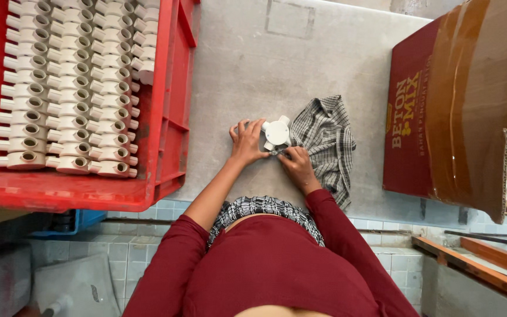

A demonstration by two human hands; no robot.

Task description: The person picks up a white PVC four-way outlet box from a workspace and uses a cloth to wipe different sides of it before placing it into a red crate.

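Dark red sleeves reach forward from the body to a round white plastic junction box with short pipe stubs (276,133), lying flat on the grey desk (300,53). Left hand (247,141) clasps its left side; right hand (296,163), just below and nearer the body, pinches something small at its lower edge. A checked grey cloth (327,138) lies touching it on the right, a red plastic crate of white pipe fittings (168,105) well left.

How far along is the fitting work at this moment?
Done, apparently: the red crate holds neat rows of white fittings. In hand: the left hand steadies one white junction fitting while the right hand works at its edge beside a checked cloth. Left: more fittings in the cardboard box.
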